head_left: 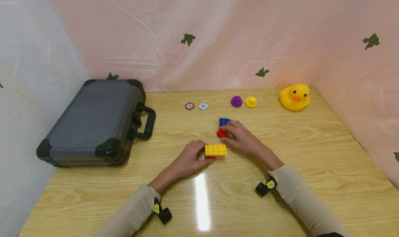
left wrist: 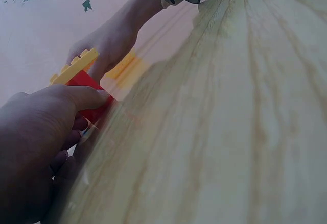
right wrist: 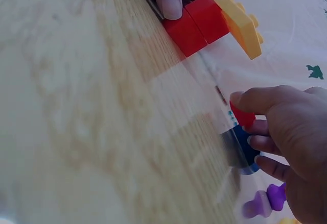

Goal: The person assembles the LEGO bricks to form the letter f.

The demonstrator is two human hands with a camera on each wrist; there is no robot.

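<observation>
My left hand (head_left: 191, 159) grips a small stack of building blocks at its base. Two red blocks (right wrist: 196, 27) stand one on the other, topped by a long yellow block (head_left: 215, 150) whose far end juts out to the right. In the left wrist view, the thumb presses against the lower red part (left wrist: 94, 113). Beyond the stack, my right hand (head_left: 243, 137) pinches a small red block (head_left: 221, 133) between thumb and fingers. Just behind that block lies a dark blue block (head_left: 224, 121) on the table, overlapped by the right fingers in the head view.
A grey hard case (head_left: 93, 119) with a black handle lies at the left. Toward the back are a red chip (head_left: 189, 106), a white-blue chip (head_left: 203, 106), a purple duck (head_left: 236, 101), a small yellow duck (head_left: 250, 102) and a large yellow duck (head_left: 295, 97). Fabric walls border the table.
</observation>
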